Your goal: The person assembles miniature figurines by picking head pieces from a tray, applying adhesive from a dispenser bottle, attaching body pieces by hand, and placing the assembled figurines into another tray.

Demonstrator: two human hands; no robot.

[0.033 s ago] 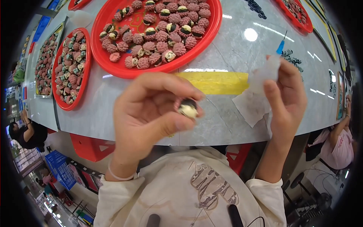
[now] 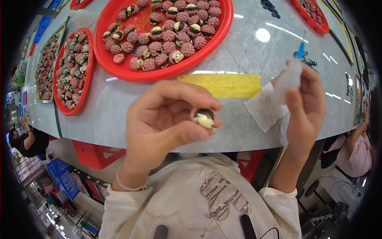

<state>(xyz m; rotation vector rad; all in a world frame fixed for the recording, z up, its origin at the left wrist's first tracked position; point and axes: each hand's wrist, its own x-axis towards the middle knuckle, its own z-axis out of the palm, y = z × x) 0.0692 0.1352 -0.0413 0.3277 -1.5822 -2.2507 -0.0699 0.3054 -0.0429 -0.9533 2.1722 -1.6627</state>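
1. The left hand has a little shell in its grip, pinched between thumb and fingers. The shell is pink on one side, with black and cream parts facing up.
2. The little shell is above the tabletop, near its front edge and in front of the person's pale shirt.
3. The right hand has its grip around a cloudy soft bottle. The blue tip of the bottle points up and away from the person. The tip is well apart from the little shell.
4. Under and beside the bottle, a piece of white paper lies flat.
5. A yellow strip lies between the paper and the big red tray.
6. The big tray holds lots of pink shells, many with black and cream in them.
7. On the left is a long red tray, full of pink shells with pale green and cream bits.
8. Small dark pieces lie in a line at the far side.
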